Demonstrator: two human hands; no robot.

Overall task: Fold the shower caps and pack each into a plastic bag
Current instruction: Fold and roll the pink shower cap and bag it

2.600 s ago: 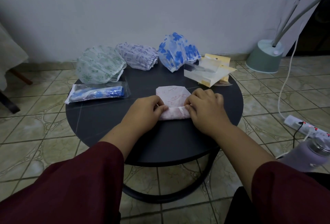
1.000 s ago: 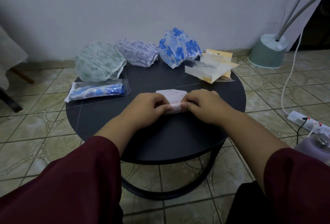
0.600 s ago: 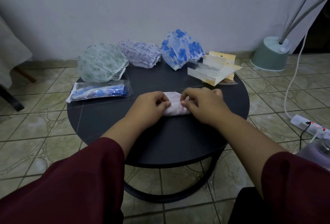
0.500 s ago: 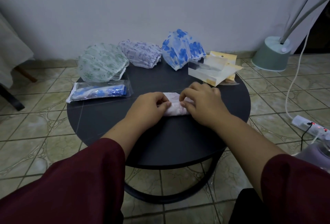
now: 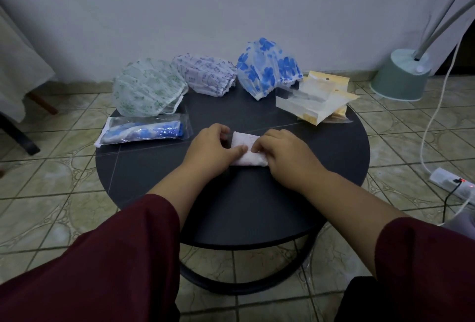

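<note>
A pink shower cap (image 5: 248,153), folded into a small tight bundle, lies in the middle of the round dark table (image 5: 321,167). My left hand (image 5: 214,150) grips its left end with curled fingers and thumb. My right hand (image 5: 284,154) pinches its right end, fingers curled over the top. Three unfolded caps sit along the far edge: green-print (image 5: 146,90), purple-print (image 5: 205,75) and blue-flower (image 5: 267,66). A blue cap packed in a clear bag (image 5: 144,132) lies at the left. A stack of empty plastic bags (image 5: 313,99) lies at the back right.
A lamp base (image 5: 401,76) stands on the tiled floor at the right, with a white cord running to a power strip (image 5: 452,185). A cloth-covered piece of furniture (image 5: 18,64) is at the far left. The wall is close behind the table.
The flat pink flap seen earlier has been rolled over into the bundle, which is now compact. Both hands stayed on its ends, shifting slightly.
</note>
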